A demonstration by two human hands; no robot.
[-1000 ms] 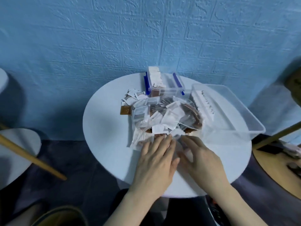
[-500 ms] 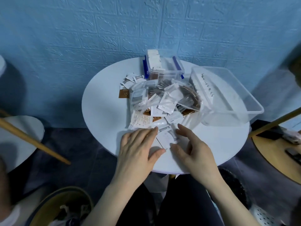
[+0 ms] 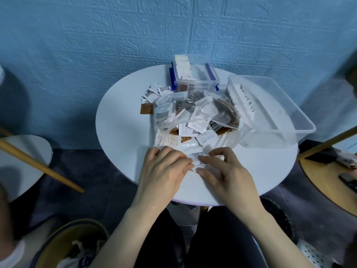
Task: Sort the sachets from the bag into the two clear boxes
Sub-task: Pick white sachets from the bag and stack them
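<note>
Two hands pinch the near edge of the clear bag (image 3: 195, 120) of sachets on the round surface (image 3: 123, 132): left hand (image 3: 164, 169) and right hand (image 3: 226, 171) each with narrow grip. Behind stand the small box (image 3: 195, 78) and large box (image 3: 270, 109).

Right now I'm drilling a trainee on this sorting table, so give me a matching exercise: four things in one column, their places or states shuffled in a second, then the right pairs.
Things:
1. small clear box
2. large clear box
3. clear bag
4. brown sachet

Places or states:
A. loose on the table, left of the heap
B. far edge, blue clips, white sachets stacked inside
C. right side, no sachets visible inside
D. centre, gripped at its near edge by both hands

Pairs: 1-B, 2-C, 3-D, 4-A
</note>
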